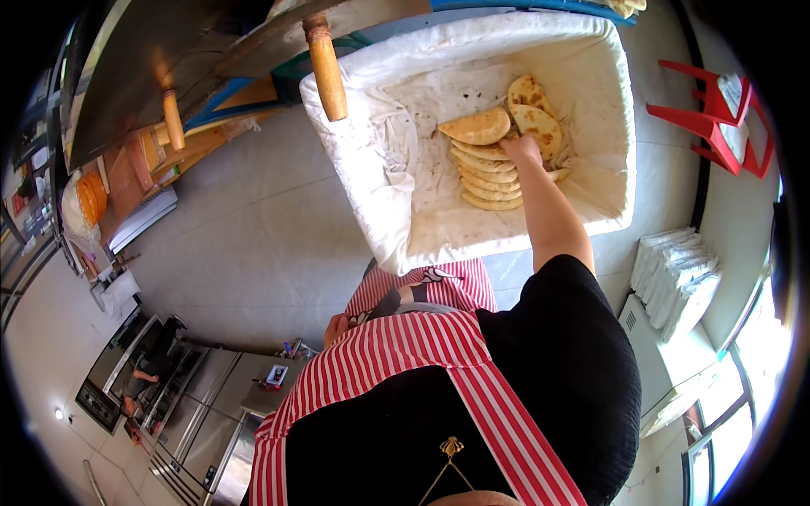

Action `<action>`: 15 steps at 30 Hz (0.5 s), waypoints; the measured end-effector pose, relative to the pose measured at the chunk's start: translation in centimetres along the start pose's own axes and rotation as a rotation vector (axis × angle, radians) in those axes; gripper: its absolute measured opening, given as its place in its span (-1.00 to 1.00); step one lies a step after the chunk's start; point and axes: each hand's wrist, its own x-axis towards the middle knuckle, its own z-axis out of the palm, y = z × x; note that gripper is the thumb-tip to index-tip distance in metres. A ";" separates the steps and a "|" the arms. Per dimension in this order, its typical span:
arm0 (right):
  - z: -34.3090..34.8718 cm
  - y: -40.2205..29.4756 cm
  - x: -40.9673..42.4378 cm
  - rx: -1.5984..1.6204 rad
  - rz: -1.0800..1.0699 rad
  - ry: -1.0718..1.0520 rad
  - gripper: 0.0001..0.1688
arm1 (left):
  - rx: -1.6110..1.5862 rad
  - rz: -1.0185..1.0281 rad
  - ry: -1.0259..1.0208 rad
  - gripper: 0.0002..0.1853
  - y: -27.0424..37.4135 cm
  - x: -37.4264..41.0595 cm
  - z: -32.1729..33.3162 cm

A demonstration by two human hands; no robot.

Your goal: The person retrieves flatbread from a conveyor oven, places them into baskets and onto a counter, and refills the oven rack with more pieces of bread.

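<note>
A row of overlapping folded flatbreads [488,177] lies in a large cloth-lined bin [436,237] before me. My right hand [524,150] reaches down among them, at the right edge of the row's upper breads. Its fingertips are partly hidden, so a grip cannot be made out. One folded flatbread [478,126] rests at the head of the row. Two browned flatbreads, an upper one [529,92] and a lower one [539,129], overlap to the right. My left hand [335,329] is low beside my striped apron [392,338], partly covered, with its fingers unclear.
Wooden handles [328,73] jut from a work surface at the upper left, one overlapping the bin's corner. A red plastic stool [728,120] stands right, above stacked white packages [674,272]. Another person [149,373] is far off at lower left, near steel cabinets [209,386].
</note>
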 end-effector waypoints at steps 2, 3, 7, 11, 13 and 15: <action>-1.1 -1.1 -0.9 0.109 0.038 -0.059 -0.18 | -0.054 -0.008 0.004 -0.59 -1.0 0.2 -0.1; -1.5 -1.4 -1.1 0.165 0.055 -0.084 -0.15 | -0.083 -0.008 0.005 -0.59 -1.0 0.2 0.0; 1.0 0.2 1.6 0.270 -0.012 0.071 -0.22 | 0.022 -0.008 0.035 -0.58 -0.4 -0.3 0.3; 2.6 0.0 2.1 0.550 0.177 -0.144 -0.31 | 0.064 0.005 0.034 -0.59 -0.3 0.2 0.0; 2.8 -0.2 0.8 0.558 0.159 -0.131 -0.37 | 0.006 0.036 0.042 -0.61 0.9 0.2 -0.4; 2.8 1.5 -1.9 0.575 -0.028 -0.073 -0.37 | -0.078 0.072 0.044 -0.63 3.0 0.1 -0.7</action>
